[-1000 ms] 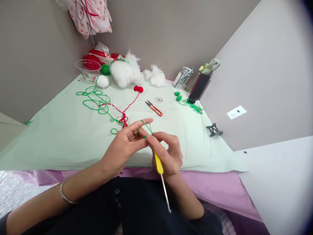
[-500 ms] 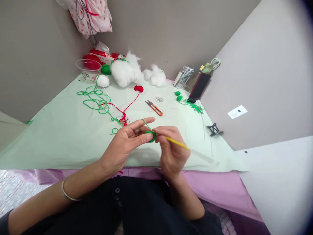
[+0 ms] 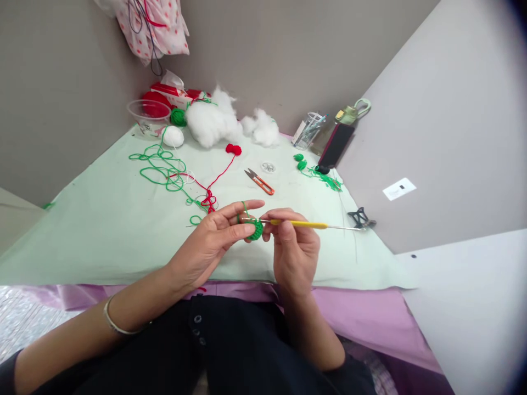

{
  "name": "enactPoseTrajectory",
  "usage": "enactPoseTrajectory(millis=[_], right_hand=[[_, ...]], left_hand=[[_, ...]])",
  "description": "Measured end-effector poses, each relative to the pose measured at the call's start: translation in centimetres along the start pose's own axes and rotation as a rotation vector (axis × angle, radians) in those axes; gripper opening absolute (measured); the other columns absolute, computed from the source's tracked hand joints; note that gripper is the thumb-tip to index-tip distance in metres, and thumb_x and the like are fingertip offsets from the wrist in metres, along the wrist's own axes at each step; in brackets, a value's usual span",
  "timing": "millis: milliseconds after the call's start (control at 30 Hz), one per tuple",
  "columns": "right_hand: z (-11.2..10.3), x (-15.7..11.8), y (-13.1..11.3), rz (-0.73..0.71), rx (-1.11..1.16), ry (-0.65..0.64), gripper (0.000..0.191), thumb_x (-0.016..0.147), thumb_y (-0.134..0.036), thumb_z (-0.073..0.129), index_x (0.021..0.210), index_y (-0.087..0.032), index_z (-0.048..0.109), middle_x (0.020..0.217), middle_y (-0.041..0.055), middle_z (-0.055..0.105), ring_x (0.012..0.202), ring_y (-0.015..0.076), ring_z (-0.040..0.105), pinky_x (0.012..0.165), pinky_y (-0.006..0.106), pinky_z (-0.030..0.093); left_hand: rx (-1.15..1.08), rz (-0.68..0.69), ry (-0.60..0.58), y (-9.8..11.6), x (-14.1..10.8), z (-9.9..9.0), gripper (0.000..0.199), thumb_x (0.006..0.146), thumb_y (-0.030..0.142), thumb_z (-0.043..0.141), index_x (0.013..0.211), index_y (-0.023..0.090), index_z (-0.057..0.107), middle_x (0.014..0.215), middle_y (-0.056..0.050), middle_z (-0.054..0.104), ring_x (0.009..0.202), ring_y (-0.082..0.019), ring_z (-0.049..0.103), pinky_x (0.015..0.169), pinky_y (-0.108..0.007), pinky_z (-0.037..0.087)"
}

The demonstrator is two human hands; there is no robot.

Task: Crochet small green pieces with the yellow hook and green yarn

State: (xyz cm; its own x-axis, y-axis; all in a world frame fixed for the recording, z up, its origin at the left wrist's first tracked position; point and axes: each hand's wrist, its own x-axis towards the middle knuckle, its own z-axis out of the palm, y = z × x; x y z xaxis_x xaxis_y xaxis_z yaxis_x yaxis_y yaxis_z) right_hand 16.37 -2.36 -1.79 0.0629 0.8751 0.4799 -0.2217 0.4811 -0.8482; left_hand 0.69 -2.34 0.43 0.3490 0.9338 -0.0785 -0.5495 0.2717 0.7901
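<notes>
Between the thumb and fingers of my left hand (image 3: 214, 236) is a small green crocheted piece (image 3: 256, 230). Green yarn loops over the raised index finger of that hand and trails to a loose tangle (image 3: 162, 167) on the table. My right hand (image 3: 295, 247) grips a crochet hook by its yellow handle (image 3: 307, 224). The hook lies nearly level, its thin metal tip at the top edge of the green piece. Its other metal end points right. Beyond my hands lie orange-handled snips (image 3: 262, 183) and a red yarn piece (image 3: 234, 149) with a tangled red strand.
White stuffing (image 3: 212, 120), a white ball (image 3: 173, 136), a clear tub (image 3: 149, 118) and a tissue box (image 3: 175, 96) stand at the back left. A pen cup (image 3: 308, 131), a phone (image 3: 336, 145), green pieces (image 3: 302, 164) and a black stand (image 3: 361, 218) are on the right.
The hook has swung from slanting down to the right to nearly level. My right hand has turned and its thumb now shows on the handle. More of the green piece is visible.
</notes>
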Motion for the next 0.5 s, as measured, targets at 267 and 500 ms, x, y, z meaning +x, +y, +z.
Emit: enactPoseTrajectory(millis=[267, 500], right_hand=[[-0.4, 0.9, -0.7, 0.044, 0.074, 0.162, 0.017, 0.098, -0.035, 0.07, 0.089, -0.024, 0.078, 0.082, 0.0005, 0.072, 0.063, 0.0094, 0.062, 0.057, 0.024, 0.051], [-0.3, 0.2, -0.3, -0.006, -0.055, 0.019, 0.017, 0.1, -0.036, 0.066, 0.098, -0.025, 0.078, 0.089, 0.003, 0.077, 0.071, 0.0129, 0.066, 0.062, 0.027, 0.054]], left_hand=[[-0.089, -0.068, -0.035, 0.6, 0.1, -0.1, 0.022, 0.081, 0.018, 0.078, 0.1, 0.018, 0.087, 0.101, -0.005, 0.068, 0.081, -0.011, 0.054, 0.075, -0.022, 0.048], [0.115, 0.082, -0.016, 0.1, -0.2, 0.1, 0.036, 0.081, 0.02, 0.086, 0.116, 0.028, 0.084, 0.084, 0.001, 0.064, 0.085, -0.013, 0.059, 0.087, -0.026, 0.049]])
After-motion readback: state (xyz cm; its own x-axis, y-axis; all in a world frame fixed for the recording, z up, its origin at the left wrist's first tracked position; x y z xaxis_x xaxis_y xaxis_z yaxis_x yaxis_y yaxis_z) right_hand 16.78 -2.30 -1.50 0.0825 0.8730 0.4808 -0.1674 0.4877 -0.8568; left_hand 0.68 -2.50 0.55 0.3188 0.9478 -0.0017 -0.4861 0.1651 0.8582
